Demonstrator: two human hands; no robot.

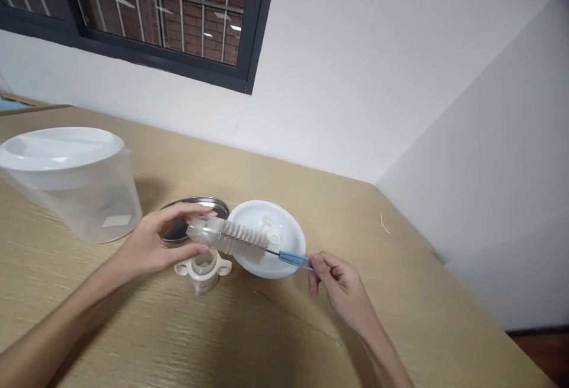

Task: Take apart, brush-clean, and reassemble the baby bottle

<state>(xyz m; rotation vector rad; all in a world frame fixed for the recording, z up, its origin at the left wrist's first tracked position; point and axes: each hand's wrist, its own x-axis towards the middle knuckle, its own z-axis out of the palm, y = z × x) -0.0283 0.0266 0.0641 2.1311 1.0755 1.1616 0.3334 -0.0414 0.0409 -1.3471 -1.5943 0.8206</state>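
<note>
My left hand (153, 246) is closed round a small clear plastic cap (205, 231), held on its side above the table. My right hand (340, 284) pinches the blue handle of a bottle brush (249, 239), whose white bristles reach into the cap's open end. Below the cap stands a baby bottle (203, 269) with two white side handles, its mouth open upward. Behind the brush lies a white round plate (284, 257) with two small white parts on it.
A large clear plastic container (75, 186) with a white lid stands at the left. A shiny metal dish (178, 225) lies behind my left hand. The wooden table (267, 340) meets white walls at the back and right, under a barred window (155, 9).
</note>
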